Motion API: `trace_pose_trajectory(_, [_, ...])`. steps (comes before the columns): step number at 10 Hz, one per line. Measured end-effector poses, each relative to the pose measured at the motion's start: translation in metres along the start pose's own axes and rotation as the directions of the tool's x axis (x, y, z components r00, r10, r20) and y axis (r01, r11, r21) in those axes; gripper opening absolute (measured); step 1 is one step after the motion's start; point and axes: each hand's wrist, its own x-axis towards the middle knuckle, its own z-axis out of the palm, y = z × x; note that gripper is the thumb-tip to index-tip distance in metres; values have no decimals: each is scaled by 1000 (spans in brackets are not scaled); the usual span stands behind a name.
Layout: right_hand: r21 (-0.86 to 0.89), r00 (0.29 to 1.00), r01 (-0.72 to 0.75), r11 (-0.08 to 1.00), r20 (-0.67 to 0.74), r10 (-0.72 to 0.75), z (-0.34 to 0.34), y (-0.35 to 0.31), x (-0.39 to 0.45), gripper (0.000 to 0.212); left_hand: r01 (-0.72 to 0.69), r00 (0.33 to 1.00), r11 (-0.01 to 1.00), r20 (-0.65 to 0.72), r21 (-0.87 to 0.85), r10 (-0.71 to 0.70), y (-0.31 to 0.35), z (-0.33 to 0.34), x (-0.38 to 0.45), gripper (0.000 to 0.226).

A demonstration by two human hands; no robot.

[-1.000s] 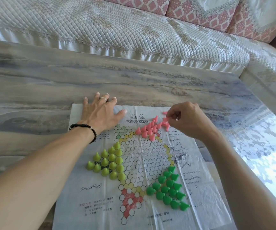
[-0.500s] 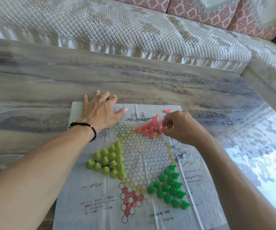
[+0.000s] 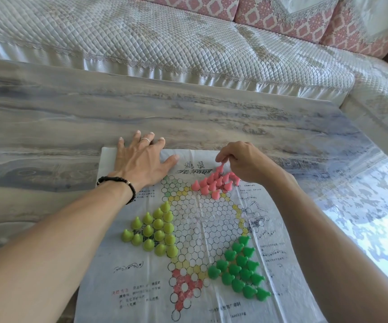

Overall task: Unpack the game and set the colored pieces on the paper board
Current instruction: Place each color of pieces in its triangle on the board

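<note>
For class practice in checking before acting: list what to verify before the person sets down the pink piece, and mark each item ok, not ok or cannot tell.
1. Board lies flat: ok, left hand presses its far corner.
2. Piece in grip: ok, right hand pinches a pink piece at its tip.
3. Free circle at the pink corner: cannot tell, the hand and pink pieces cover it.
4. Neighbouring pink pieces upright: cannot tell, some near the hand look tilted.
5. Yellow-green group complete in its corner: ok.
6. Dark green group in place: ok.
</note>
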Motion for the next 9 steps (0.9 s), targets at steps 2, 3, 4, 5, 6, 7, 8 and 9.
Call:
trace_pose_trajectory(2, [-25,999,-22,999,24,23,1,1,0,47,1,1000,1000,0,-7,-1,1,0,0,72])
trace_pose_trajectory(3, [-8,999,-40,999,-37,39,-1,4,-2,44,5,1000,1000,5,-18,-5,1,-1,1,72])
trace_pose_trajectory(4, [-7,995,-53,999,-84,52,-1,14,-8,37,2,1000,1000,1,-16,-2,1,0,0,72])
trace_pose_trajectory(5, [-15,996,-49,999,-75,47,-1,24,-17,23,7,1000,1000,2,-26,-7,1,-1,0,73])
trace_pose_trajectory(6, [-29,999,-26,999,-43,25,2,32,-26,19,5,1000,1000,1,-25,-5,1,-1,0,73])
trace_pose_trajectory(7, [-20,996,-42,999,-77,40,7,35,-31,20,4,1000,1000,3,-23,-4,1,-1,0,73])
trace_pose_trajectory(8, [4,989,-72,997,-129,72,11,35,-34,19,2,1000,1000,-2,-18,-2,0,-1,0,73])
trace_pose_trajectory(9, [44,983,-89,995,-160,95,12,35,-39,29,2,1000,1000,1,-16,-2,1,0,0,73])
